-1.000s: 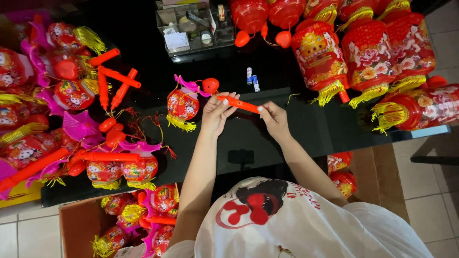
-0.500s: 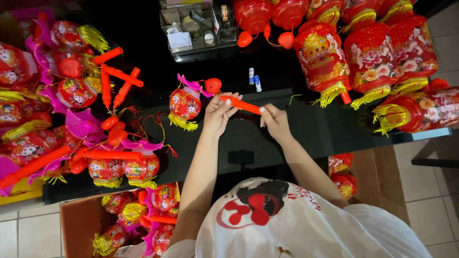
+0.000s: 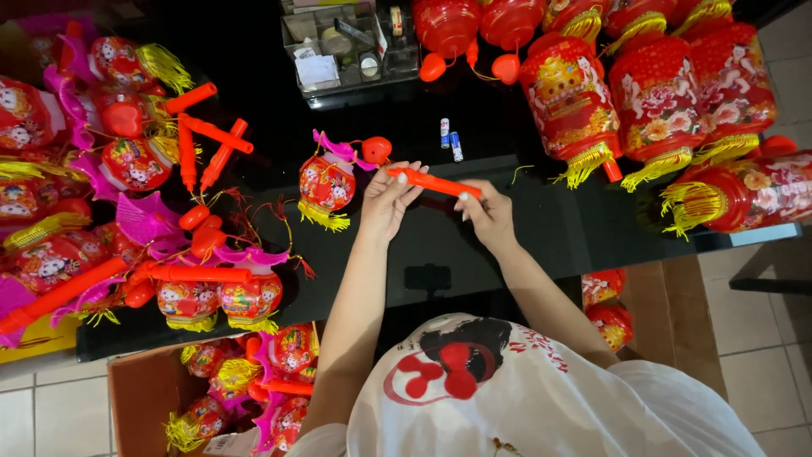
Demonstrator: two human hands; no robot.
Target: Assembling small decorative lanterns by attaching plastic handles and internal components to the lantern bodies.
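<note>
- Far left on the black table (image 3: 541, 245) lies a heap of small red lanterns (image 3: 59, 211) with pink trim and yellow tassels, too tangled to count; four loose orange handles (image 3: 211, 144) lie among them up top
- Below the table edge, a cardboard box (image 3: 135, 398) holds more of the same lanterns
- One small lantern (image 3: 326, 184) sits alone just left of the hands
- The left hand (image 3: 387, 203) pinches one end of an orange stick (image 3: 433, 181); the right hand (image 3: 489, 213) grips the other end; the stick hangs just above the table
- Beyond the stick lie two small batteries (image 3: 450, 140); a clear plastic organiser (image 3: 347, 46) stands behind them
- To the right, big red lanterns (image 3: 660, 101) with gold fringe crowd the table's corner; at least seven show
</note>
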